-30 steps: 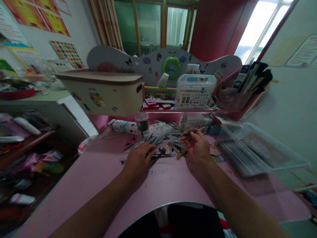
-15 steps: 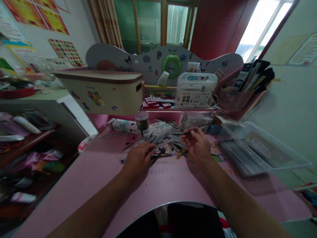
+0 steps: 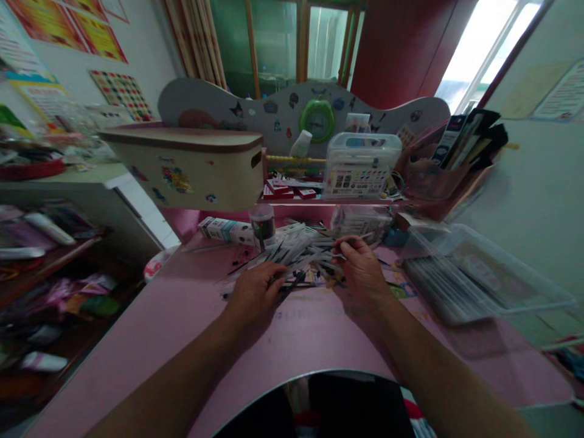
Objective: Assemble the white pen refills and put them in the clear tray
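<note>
A heap of thin white and dark sticks, like pen refills, lies at the back middle of the pink desk. My left hand rests at the heap's near left side, fingers curled; a dark pen-like stick slants out beside the thumb and seems to be in its grip. Over the right edge of the heap, my right hand pinches a slim stick between thumb and fingers, mostly hidden by them. A clear round tub stands behind the left part of the heap.
At right, a clear plastic box sits with a bundle of slender grey items inside. A patterned carton lies back left. Above are a cream storage bin, a clear carry case and a green clock.
My right hand has shifted slightly, its fingers closing lower around the slim stick, which shows less. My left hand stays nearly in place.
</note>
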`<state>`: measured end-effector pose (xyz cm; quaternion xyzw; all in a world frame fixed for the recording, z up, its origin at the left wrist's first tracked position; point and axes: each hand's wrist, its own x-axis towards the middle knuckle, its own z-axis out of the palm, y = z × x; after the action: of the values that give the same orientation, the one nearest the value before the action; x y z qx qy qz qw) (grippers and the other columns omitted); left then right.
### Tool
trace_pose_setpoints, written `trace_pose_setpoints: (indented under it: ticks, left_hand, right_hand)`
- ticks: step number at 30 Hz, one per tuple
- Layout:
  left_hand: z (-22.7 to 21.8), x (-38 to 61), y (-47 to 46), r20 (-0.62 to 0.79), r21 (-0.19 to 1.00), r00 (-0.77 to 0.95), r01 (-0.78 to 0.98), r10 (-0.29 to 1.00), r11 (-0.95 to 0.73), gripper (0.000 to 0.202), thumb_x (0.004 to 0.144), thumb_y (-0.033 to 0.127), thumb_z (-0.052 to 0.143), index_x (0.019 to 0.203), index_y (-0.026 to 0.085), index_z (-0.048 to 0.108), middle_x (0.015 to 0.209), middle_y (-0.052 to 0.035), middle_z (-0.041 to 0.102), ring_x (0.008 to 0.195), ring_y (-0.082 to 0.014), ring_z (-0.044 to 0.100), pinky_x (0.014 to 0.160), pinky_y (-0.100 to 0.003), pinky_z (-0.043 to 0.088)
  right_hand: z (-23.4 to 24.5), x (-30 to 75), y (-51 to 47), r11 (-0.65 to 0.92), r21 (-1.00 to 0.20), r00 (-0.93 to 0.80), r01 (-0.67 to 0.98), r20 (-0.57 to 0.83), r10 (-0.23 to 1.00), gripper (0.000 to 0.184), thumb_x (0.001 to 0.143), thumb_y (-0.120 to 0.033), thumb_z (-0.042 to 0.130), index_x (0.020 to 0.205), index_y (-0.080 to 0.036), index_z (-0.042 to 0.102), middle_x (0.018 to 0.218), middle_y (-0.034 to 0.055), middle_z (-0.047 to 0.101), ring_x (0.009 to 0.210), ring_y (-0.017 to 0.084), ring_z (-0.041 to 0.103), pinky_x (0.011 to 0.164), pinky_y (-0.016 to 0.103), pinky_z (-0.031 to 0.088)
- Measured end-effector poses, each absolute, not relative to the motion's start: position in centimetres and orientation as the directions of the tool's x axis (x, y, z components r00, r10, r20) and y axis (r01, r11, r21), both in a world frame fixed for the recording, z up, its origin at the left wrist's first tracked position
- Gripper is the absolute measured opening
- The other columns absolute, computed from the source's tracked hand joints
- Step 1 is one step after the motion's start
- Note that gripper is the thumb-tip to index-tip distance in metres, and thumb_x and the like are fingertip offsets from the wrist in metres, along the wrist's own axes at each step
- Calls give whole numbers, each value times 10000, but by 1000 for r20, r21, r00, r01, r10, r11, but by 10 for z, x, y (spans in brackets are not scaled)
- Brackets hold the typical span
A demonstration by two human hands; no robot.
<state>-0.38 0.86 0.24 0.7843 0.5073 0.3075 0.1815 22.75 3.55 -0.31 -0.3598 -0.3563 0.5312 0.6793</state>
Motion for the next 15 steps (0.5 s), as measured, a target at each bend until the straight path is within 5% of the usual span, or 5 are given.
trace_pose_setpoints:
  ticks: [10,13,15]
  left_hand:
    - [2,0,5,248,649,321,645,914,-403,159,912,188,555,943,206,711,946,-46,733,882,-212,649,794,-322,444]
    - [4,-1,5,213,688,286,635,934,-351,123,916,201,532,881,209,649,823,-10,686,783,-192,618,721,-309,411]
    - [5,-1,5,193,713,267,623,944,-321,98,909,206,527,866,208,614,803,-2,665,768,-187,603,709,-308,396]
  right_hand:
    - [-5,216,24,15,-904,-65,-428,47,997,272,657,-265,813,916,-246,731,740,-25,610,618,109,530,560,227,450]
    - [-6,219,26,44,-909,-22,-414,59,998,388,648,-250,791,1025,-276,701,841,-29,615,626,102,532,570,234,445]
    - [-11,224,31,69,-958,37,-279,61,997,302,702,-258,738,999,-264,682,837,-26,609,623,106,523,570,238,424]
